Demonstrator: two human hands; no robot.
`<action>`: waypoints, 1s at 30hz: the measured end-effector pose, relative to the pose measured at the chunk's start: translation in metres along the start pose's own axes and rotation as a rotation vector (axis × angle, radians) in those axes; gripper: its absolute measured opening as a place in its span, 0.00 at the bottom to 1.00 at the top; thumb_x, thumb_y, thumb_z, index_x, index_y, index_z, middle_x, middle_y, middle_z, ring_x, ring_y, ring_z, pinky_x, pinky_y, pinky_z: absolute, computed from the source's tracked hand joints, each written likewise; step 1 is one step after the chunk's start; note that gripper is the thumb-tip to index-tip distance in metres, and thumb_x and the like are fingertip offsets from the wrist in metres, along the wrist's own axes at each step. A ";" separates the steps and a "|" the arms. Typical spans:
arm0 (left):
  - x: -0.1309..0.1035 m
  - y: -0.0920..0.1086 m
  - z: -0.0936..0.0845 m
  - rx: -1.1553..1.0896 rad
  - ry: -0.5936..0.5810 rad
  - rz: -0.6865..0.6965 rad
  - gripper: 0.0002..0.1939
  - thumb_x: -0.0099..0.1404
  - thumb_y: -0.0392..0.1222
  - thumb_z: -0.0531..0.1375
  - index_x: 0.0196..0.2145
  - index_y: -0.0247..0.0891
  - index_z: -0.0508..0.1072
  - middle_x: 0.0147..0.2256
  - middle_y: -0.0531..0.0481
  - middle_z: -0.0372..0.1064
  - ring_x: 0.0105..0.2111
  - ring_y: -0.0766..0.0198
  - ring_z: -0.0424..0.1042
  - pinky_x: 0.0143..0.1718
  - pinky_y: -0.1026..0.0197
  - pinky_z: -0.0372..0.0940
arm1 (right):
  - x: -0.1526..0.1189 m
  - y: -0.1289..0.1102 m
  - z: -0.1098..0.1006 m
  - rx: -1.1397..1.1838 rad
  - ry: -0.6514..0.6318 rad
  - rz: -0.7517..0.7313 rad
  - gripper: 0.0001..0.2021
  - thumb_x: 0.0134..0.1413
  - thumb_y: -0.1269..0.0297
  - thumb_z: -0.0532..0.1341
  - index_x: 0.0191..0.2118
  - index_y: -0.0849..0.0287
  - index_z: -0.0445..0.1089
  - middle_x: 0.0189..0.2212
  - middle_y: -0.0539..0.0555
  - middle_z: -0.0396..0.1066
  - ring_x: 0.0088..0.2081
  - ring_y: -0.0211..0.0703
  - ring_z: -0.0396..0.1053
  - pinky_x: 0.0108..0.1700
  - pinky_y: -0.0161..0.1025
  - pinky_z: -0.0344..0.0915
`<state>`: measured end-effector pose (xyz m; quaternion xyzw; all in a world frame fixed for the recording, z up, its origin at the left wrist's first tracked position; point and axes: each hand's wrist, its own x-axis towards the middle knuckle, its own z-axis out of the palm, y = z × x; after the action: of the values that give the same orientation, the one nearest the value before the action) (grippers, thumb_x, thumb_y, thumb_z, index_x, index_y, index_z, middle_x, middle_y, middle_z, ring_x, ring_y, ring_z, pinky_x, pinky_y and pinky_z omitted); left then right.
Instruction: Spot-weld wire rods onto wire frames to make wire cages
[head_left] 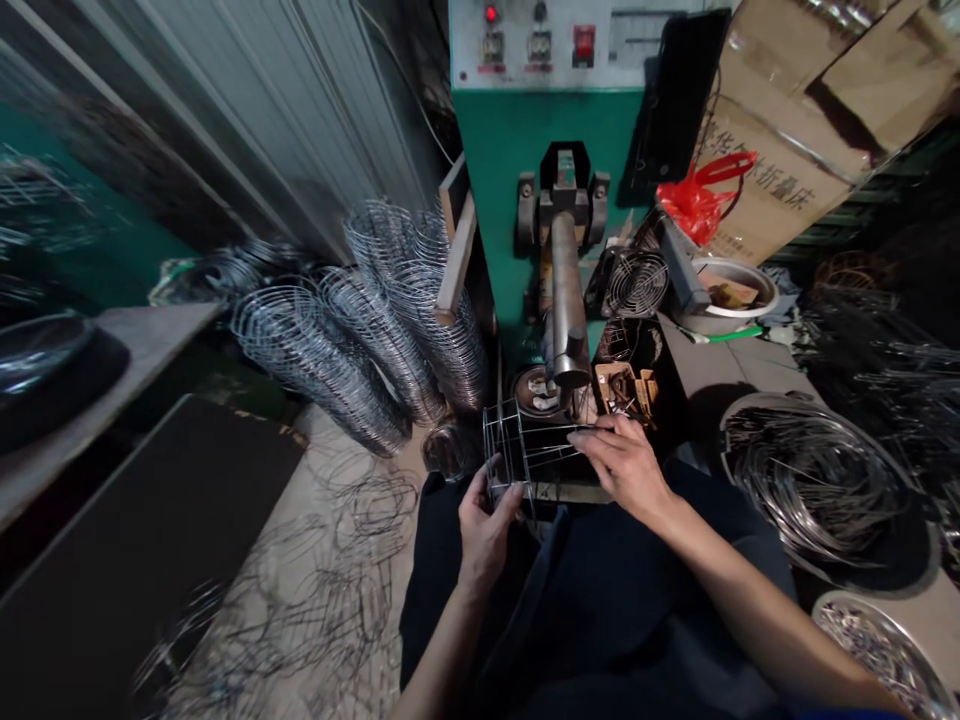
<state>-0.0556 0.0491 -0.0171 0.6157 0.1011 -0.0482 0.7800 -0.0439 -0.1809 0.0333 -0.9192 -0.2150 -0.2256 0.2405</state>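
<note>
A small wire frame [523, 440] of thin metal rods is held above my lap, in front of the machine's round metal arm [568, 300]. My left hand [486, 525] grips its near left side between thumb and fingers. Toward the right, the frame's long rods run into the fingers of my right hand [626, 465], which are closed round their ends. Just past the frame, a round dish [537, 391] lies under the metal arm. The exact joint between rods and rings is too fine to make out.
A green machine [495, 180] stands ahead. Stacks of wire rings [322, 365] lean to its left, and loose rings [322, 570] cover the floor. On the right are a tub of bent wires [817, 480], a bowl of small metal pieces [877, 640] and a cardboard box [795, 110].
</note>
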 end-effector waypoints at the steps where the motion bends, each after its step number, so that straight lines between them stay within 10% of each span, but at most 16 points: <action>1: 0.003 0.000 0.000 -0.002 -0.006 0.010 0.34 0.55 0.47 0.70 0.57 0.36 0.68 0.23 0.60 0.62 0.19 0.74 0.61 0.23 0.69 0.61 | 0.002 0.001 0.002 0.036 0.014 -0.013 0.11 0.66 0.73 0.57 0.49 0.59 0.74 0.40 0.56 0.77 0.46 0.52 0.64 0.46 0.47 0.62; 30: 0.045 0.007 -0.003 0.023 0.000 0.090 0.31 0.53 0.49 0.71 0.52 0.36 0.72 0.24 0.59 0.61 0.21 0.74 0.60 0.23 0.69 0.59 | 0.027 0.027 0.006 0.063 0.148 0.101 0.09 0.67 0.62 0.59 0.36 0.57 0.73 0.38 0.56 0.73 0.42 0.51 0.65 0.46 0.48 0.63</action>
<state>-0.0106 0.0562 -0.0211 0.6286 0.0726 -0.0142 0.7742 -0.0068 -0.1916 0.0328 -0.9018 -0.1569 -0.2735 0.2957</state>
